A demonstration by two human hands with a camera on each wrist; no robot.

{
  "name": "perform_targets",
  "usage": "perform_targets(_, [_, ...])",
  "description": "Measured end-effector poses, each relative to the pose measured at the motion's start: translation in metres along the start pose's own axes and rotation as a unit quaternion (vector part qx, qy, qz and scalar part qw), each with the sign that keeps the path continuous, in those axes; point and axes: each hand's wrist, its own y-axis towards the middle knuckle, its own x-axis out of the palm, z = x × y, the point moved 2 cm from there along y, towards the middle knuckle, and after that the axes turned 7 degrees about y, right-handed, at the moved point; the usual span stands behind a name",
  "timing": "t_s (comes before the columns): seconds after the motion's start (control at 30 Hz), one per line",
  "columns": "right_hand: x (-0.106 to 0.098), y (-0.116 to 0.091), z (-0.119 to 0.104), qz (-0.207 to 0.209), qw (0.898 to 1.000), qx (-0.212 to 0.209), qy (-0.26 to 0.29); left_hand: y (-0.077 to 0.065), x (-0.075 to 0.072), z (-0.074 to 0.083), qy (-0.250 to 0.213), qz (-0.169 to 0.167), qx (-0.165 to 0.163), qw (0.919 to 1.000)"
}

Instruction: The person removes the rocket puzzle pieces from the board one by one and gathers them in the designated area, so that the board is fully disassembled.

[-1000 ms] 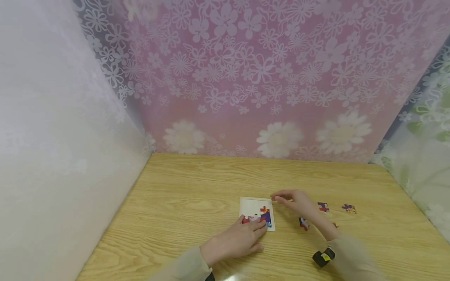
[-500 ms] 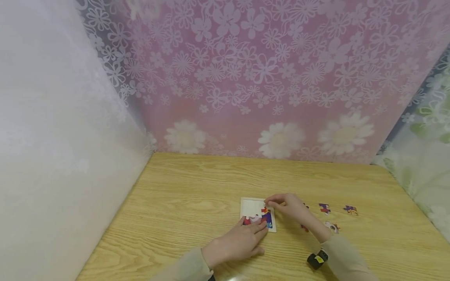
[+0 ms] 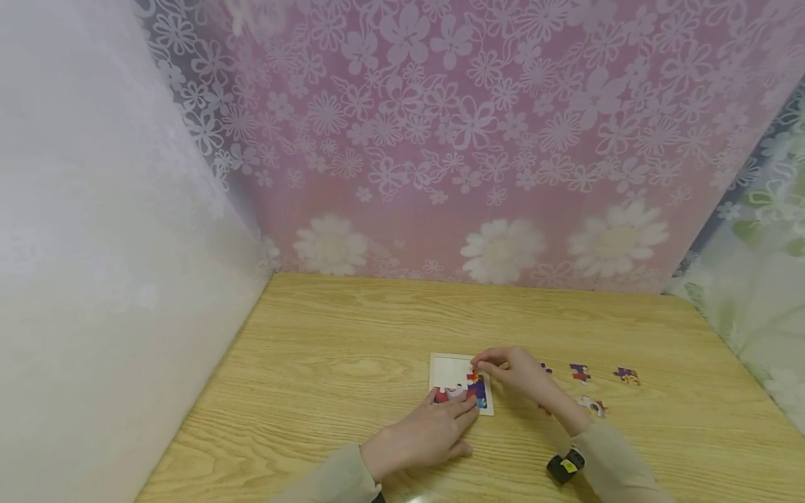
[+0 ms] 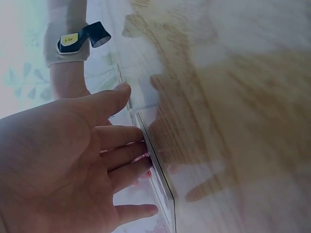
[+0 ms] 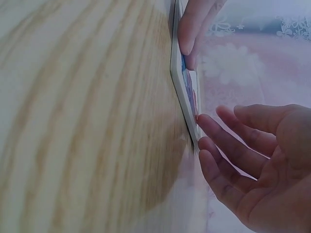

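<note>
A small jigsaw puzzle in a white tray [image 3: 450,357] lies on the wooden table, with red, white and purple pieces [image 3: 481,385] set along its near and right sides. My left hand [image 3: 428,432] rests with extended fingers on its near edge; in the left wrist view the fingertips [image 4: 138,170] overlap that edge. At the upper right corner, my right hand [image 3: 520,370] has its fingertips on the tray. Its fingers [image 5: 233,150] are slightly bent in the right wrist view, one touching the puzzle's surface, and no piece shows between them.
Loose jigsaw pieces lie right of the tray: a purple and red one [image 3: 580,373], a purple and orange one [image 3: 627,376] and a white one [image 3: 593,405]. Others are partly hidden behind the right forearm. A flower-patterned pink wall [image 3: 402,175] rises behind the table [image 3: 327,321].
My right hand has moved left from beside the tray onto its upper right corner, then stayed almost still. The left hand keeps its place on the puzzle.
</note>
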Motion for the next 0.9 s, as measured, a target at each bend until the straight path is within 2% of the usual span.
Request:
perform_targets(0.4, [-0.0016, -0.0026, 0.0008, 0.014, 1.000, -0.003, 0.020, 0.0000, -0.0021, -0.0002, -0.005, -0.002, 0.001, 1.0000])
perform_targets(0.77, [0.0031, -0.0029, 0.0013, -0.002, 0.995, -0.057, 0.087, -0.0013, -0.0005, 0.0000, -0.009, -0.001, 0.004, 1.0000])
perform_targets(0.9, [0.0055, -0.0041, 0.0009, -0.011, 0.994, -0.054, 0.098, -0.0010, -0.0003, -0.0002, -0.005, 0.002, 0.003, 1.0000])
